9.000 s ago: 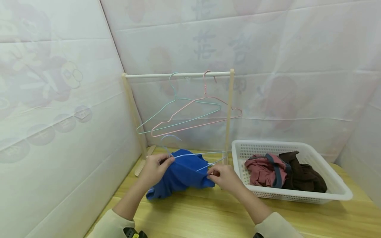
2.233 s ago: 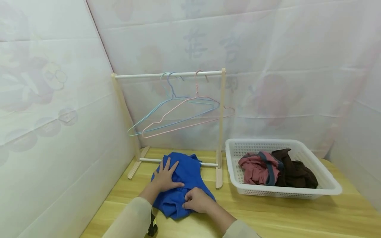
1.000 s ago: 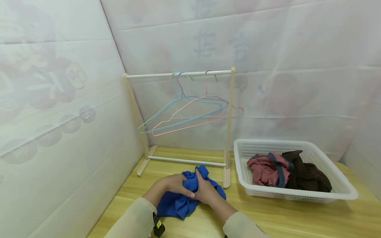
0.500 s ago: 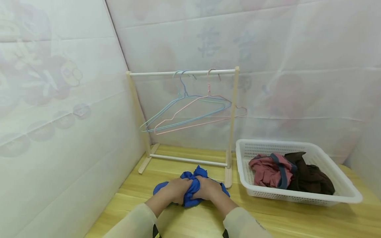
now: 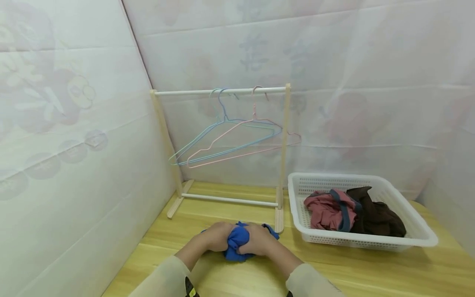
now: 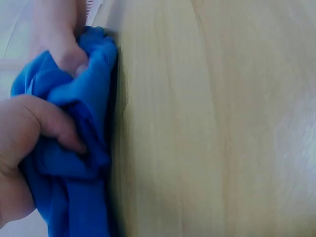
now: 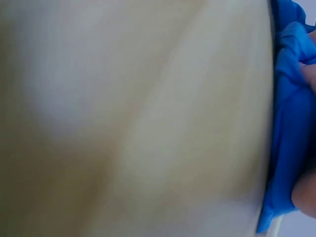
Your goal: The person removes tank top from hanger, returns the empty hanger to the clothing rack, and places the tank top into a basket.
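A blue garment (image 5: 238,239) lies bunched up low over the wooden table, in front of the rack. My left hand (image 5: 218,236) grips its left side, and my right hand (image 5: 260,240) grips the right side, the two close together with a rounded fold bulging up between them. In the left wrist view the left thumb presses into the folds of the blue garment (image 6: 74,163), and the right hand (image 6: 59,42) holds it further up. The right wrist view catches the blue garment (image 7: 291,128) only along its right edge. Most fingertips are buried in the cloth.
Behind the hands stands a wooden rack (image 5: 283,165) with a blue hanger (image 5: 224,117), a green hanger (image 5: 193,144) and a pink hanger (image 5: 237,157). To the right, a white basket (image 5: 371,239) holds a red garment (image 5: 326,212) and dark brown cloth (image 5: 378,218).
The blue hanger, earlier in the left hand by the garment, now hangs on the rack. The garment went from spread flat to gathered into a compact bunch between both hands.
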Action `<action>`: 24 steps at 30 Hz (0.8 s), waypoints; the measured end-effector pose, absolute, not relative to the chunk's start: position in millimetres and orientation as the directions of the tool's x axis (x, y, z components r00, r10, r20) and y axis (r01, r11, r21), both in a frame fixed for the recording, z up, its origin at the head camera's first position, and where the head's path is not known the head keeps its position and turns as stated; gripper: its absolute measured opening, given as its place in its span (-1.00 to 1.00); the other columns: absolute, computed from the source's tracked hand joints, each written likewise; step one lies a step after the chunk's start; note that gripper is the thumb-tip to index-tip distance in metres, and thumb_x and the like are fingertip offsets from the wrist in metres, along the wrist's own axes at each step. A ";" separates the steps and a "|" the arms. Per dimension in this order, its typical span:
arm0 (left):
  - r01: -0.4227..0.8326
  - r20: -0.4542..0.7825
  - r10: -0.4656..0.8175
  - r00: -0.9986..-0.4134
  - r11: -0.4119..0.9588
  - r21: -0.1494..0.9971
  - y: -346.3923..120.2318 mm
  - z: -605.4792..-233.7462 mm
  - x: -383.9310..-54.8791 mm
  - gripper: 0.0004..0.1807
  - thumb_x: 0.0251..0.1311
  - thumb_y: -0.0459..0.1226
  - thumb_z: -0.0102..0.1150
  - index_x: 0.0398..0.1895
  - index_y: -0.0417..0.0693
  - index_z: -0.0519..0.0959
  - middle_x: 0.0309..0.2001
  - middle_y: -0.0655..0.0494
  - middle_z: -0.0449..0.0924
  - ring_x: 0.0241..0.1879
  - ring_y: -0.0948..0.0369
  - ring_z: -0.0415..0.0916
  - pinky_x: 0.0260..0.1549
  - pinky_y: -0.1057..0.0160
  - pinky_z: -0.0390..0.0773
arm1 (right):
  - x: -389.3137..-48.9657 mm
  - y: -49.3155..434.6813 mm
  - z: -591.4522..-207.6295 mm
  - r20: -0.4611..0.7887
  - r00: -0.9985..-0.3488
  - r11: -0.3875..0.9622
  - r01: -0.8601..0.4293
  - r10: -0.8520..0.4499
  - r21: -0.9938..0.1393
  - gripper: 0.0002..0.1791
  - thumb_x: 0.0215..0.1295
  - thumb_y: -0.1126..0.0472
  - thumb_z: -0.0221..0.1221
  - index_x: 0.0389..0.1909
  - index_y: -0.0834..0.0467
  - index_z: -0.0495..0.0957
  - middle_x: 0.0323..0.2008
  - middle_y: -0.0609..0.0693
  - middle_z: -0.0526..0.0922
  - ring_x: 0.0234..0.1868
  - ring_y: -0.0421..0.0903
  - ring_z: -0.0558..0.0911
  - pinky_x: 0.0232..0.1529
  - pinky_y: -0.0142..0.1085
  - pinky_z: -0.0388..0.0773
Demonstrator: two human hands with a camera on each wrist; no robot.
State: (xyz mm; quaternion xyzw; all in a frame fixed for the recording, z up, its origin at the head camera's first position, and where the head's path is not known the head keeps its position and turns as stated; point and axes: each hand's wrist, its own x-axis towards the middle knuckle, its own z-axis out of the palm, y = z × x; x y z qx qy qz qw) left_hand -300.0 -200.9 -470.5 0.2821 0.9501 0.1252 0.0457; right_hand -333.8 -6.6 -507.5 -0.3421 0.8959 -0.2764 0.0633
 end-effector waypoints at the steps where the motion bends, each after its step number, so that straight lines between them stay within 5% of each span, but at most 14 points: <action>1: 0.530 -0.007 0.563 -0.826 0.781 0.329 -201.8 -471.6 -300.9 -0.66 -0.01 -0.44 0.34 -0.24 0.17 0.56 -0.32 0.38 0.58 -0.38 0.40 0.41 -0.32 0.37 0.44 | -334.4 -4.1 -509.4 0.083 -0.742 0.590 -0.590 -0.665 -0.550 -0.41 -0.17 -0.16 0.39 -0.02 -0.06 0.64 -0.10 -0.13 0.68 -0.16 -0.16 0.61 -0.14 -0.17 0.53; 7: 0.439 0.071 0.567 -0.821 0.545 0.714 -197.0 -470.2 -302.0 -0.51 -0.27 -0.53 0.20 -0.18 0.08 0.54 -0.33 0.31 0.53 -0.39 0.35 0.40 -0.32 0.36 0.46 | -329.8 15.4 -501.5 0.120 -0.759 0.424 -0.478 -0.640 -0.769 -0.51 -0.11 -0.04 0.37 -0.06 -0.06 0.65 -0.25 -0.24 0.68 -0.29 -0.26 0.57 -0.21 -0.31 0.53; 13: 0.212 0.140 0.355 -0.924 0.173 0.962 -178.9 -453.8 -294.1 -0.13 -0.35 -0.57 0.02 0.27 -0.05 0.46 0.11 -0.04 0.54 -0.04 0.11 0.47 -0.07 0.19 0.48 | -321.3 25.2 -474.7 0.090 -0.869 0.182 -0.202 -0.486 -0.962 -0.56 0.03 0.09 0.36 -0.04 0.13 0.59 -0.22 -0.01 0.68 -0.26 -0.09 0.61 -0.22 -0.21 0.57; 18: 0.175 0.209 0.158 -0.965 -0.208 0.962 -154.8 -447.2 -289.3 -0.20 -0.18 -0.54 -0.08 0.33 -0.07 0.39 0.16 -0.08 0.48 -0.02 0.09 0.49 -0.13 0.18 0.54 | -312.0 17.5 -458.8 0.088 -0.946 -0.065 -0.071 -0.312 -0.995 -0.61 0.17 0.17 0.26 0.01 0.22 0.53 -0.20 0.08 0.65 -0.25 -0.04 0.62 -0.23 -0.21 0.60; 24: 0.264 0.259 -0.052 -0.965 -0.240 0.934 -124.4 -449.8 -284.1 -0.33 0.14 -0.32 0.05 0.41 0.05 0.32 0.30 0.02 0.42 0.17 0.14 0.43 0.14 0.22 0.39 | -300.5 3.7 -451.5 0.062 -0.997 -0.215 -0.050 -0.049 -0.975 -0.71 0.34 0.12 0.13 -0.02 0.20 0.46 -0.12 0.05 0.54 -0.13 -0.08 0.53 -0.11 -0.29 0.54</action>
